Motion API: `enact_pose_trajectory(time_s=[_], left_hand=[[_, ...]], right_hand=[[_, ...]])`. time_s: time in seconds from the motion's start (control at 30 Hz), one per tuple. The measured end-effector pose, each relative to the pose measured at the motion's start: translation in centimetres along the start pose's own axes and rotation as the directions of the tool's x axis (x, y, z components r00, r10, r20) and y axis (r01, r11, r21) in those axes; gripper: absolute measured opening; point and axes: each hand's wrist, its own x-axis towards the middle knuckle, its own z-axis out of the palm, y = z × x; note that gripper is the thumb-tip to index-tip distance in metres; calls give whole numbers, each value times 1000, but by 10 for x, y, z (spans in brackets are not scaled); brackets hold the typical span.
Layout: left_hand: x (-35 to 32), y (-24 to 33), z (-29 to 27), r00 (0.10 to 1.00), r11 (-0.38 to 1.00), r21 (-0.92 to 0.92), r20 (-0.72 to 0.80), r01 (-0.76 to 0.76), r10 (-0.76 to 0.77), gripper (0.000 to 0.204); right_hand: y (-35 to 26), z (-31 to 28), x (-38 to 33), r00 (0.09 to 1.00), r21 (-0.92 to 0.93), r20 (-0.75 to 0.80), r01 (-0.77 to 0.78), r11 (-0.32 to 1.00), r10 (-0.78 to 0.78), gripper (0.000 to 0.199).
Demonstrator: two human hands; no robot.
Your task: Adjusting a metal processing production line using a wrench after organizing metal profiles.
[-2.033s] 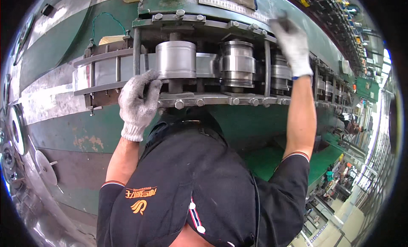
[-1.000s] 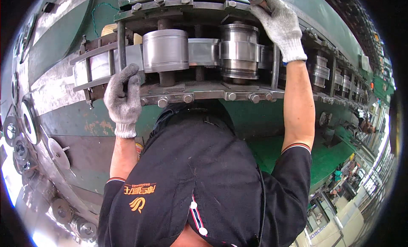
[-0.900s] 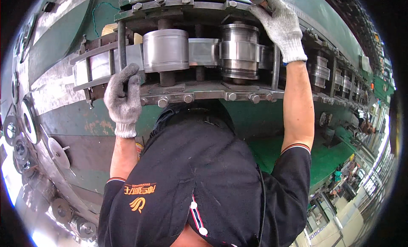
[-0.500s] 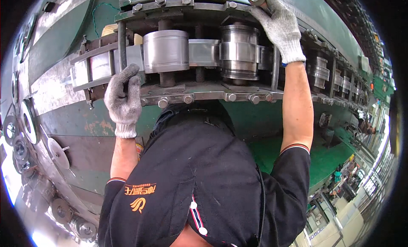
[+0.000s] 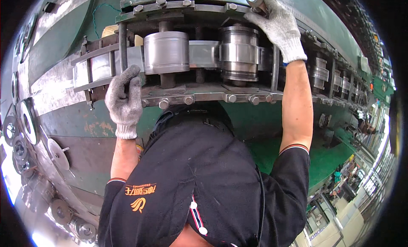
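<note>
My right hand (image 5: 280, 30), in a grey-white knit glove, is closed around an open-end wrench (image 5: 256, 1), whose jaw sticks out past the fingers. It is over the far rail (image 5: 208, 8) of a long steel frame. My left hand (image 5: 124, 98), in a darker-stained glove, has its fingers bent in at the left part of the near rail (image 5: 208, 97); what they grip is hidden. Between the rails sit a wide smooth steel roller (image 5: 166, 52) and a stepped steel roller (image 5: 239, 53). Hex bolts (image 5: 164, 103) line both rails.
More rollers (image 5: 320, 72) continue along the frame to the right. A vertical rod (image 5: 123, 45) stands near my left hand. Metal discs (image 5: 58, 153) lie at the left. A green thin cord (image 5: 102, 12) is at the far left, and a green surface (image 5: 272, 155) lies below the frame.
My right hand has shifted slightly, its thumb lower, and more of the wrench jaw shows. My left hand stays at nearly the same place on the near rail.
</note>
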Motion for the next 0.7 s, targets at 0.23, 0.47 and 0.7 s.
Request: enact_pose_trajectory(time_s=[0.23, 0.47, 0.7], left_hand=[[0, -1, -5, 1000, 999, 43, 14, -21, 20, 22], [2, -4, 5, 1000, 998, -64, 24, 0, 2, 22], [-4, -1, 1, 993, 989, -91, 38, 117, -114, 25]], right_hand=[[3, 2, 5, 996, -74, -6, 90, 993, -91, 35], [9, -30, -17, 982, 381, 26, -182, 907, 186, 45], [-26, -51, -167, 869, 594, 250, -486, 641, 427, 33]])
